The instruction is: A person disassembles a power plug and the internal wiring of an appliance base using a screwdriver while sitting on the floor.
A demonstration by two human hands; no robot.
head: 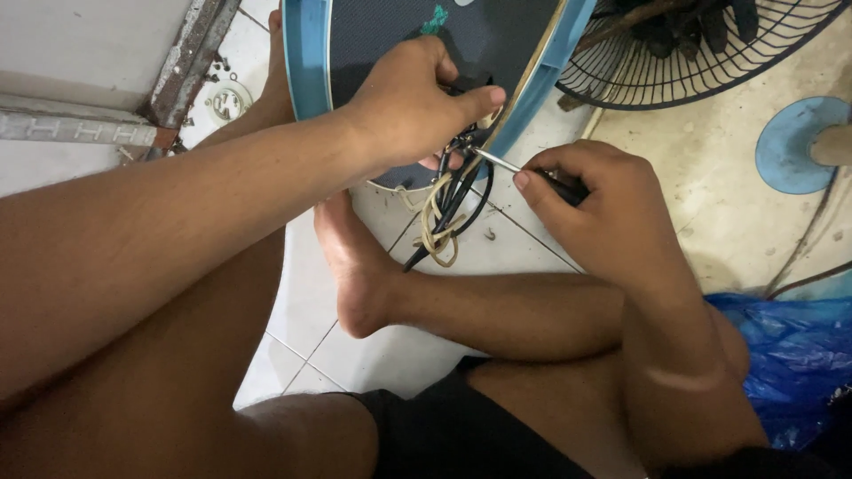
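Your left hand (410, 106) grips the blue-rimmed fan base (311, 62); right hand (603, 208), at four o'clock, clasps a screwdriver (506, 164) against its wires (448, 208).

wires (448, 208) crowd the gap, fan grille (701, 53) right

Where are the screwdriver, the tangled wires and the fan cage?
screwdriver (499, 162): head view, on its shiny metal shaft.
tangled wires (441, 223): head view, on the looped bundle.
fan cage (674, 62): head view, on the wire grille.

left hand (404, 106) grips fan base (426, 35) | right hand (603, 200) holds screwdriver (532, 173) at wires (448, 208)
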